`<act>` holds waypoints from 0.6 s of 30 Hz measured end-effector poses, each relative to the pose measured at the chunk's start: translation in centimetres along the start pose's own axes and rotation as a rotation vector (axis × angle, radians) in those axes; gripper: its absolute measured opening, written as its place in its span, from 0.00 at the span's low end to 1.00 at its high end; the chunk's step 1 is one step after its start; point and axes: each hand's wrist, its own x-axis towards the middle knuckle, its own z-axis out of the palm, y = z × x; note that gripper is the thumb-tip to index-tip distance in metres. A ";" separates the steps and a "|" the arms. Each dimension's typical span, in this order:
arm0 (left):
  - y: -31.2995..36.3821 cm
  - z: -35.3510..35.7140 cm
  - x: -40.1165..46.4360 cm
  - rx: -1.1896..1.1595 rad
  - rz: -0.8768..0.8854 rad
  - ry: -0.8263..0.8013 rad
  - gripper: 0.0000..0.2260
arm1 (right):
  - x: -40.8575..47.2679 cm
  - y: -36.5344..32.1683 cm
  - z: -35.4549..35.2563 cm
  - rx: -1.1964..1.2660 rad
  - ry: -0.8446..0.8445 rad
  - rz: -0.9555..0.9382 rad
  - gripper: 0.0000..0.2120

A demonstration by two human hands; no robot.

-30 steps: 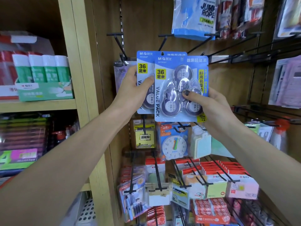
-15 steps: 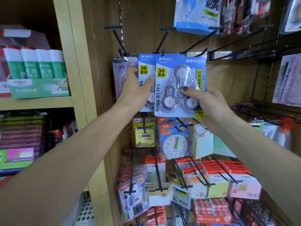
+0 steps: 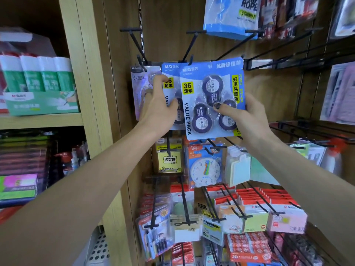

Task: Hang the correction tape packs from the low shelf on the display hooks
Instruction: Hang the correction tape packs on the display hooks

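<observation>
Blue three-roll correction tape pack (image 3: 211, 98)

Even indoor light, blurred warped edges

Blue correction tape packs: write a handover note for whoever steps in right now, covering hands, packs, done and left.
Right hand: grip on the front blue correction tape value pack, thumb on its blister, top edge up at the black wire display hook. Whether the hole is on the hook cannot be told.
Left hand: fingers pinch the second blue value pack, just behind and left of the first, at the same hook row.
A pale purple carded pack hangs further left.
Done: both packs raised to the hooks.
Left: seat each pack fully, release, then fetch any remaining from the low shelf, which is out of view.
</observation>
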 end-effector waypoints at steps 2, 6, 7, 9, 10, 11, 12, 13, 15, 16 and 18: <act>0.4 -0.7 -0.4 -0.065 -0.003 0.041 0.15 | -0.7 -0.5 0.2 -0.028 -0.020 -0.041 0.15; 1.8 -1.9 -2.1 -0.137 0.070 0.147 0.13 | -0.7 -1.1 1.6 -0.006 -0.069 -0.055 0.20; 2.1 -2.1 -2.5 -0.148 0.089 0.149 0.14 | -0.5 -1.3 2.1 0.015 -0.072 -0.050 0.20; 2.4 -2.2 -2.8 -0.154 0.096 0.129 0.12 | -0.1 -1.7 3.0 0.072 -0.064 -0.020 0.22; 2.5 -2.1 -2.8 -0.151 0.083 0.113 0.13 | 0.0 -1.8 3.4 0.089 -0.060 0.002 0.21; 2.6 -2.1 -2.7 -0.147 0.074 0.095 0.16 | 0.1 -1.9 3.6 0.087 -0.056 0.025 0.20; 2.6 -2.2 -2.8 -0.141 0.069 0.075 0.19 | 0.2 -1.9 3.8 0.082 -0.053 0.044 0.19; 2.5 -2.1 -2.8 -0.131 0.071 0.060 0.21 | 0.2 -1.9 3.9 0.078 -0.051 0.057 0.18; 2.1 -2.1 -2.6 -0.107 0.079 0.047 0.25 | 0.3 -1.8 4.1 0.078 -0.045 0.070 0.17; 2.0 -2.0 -2.5 -0.097 0.081 0.048 0.26 | 0.6 -1.7 4.2 0.069 -0.043 0.076 0.17; 1.7 -1.9 -2.3 -0.076 0.081 0.051 0.28 | 0.9 -1.8 4.4 0.051 -0.053 0.116 0.22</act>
